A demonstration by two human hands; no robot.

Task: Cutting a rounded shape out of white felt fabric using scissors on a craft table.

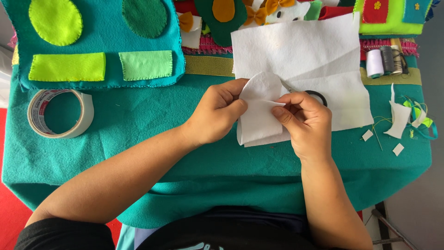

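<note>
Teal felt covers the surface (pixel 138 120). Near its left edge lies a tape roll (pixel 60 113). At the middle, the left hand (pixel 215 113) pinches a folded white felt piece (pixel 259 115), fingers clamped on it. The right hand (pixel 307 122) grips black-handled scissors (pixel 314 96). Thread spools (pixel 386 61) stand toward the far right corner.

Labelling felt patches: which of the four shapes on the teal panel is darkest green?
The dark green oval, top right of the teal panel. The other oval and both rectangles are lighter, yellow-green or pale green.
</note>
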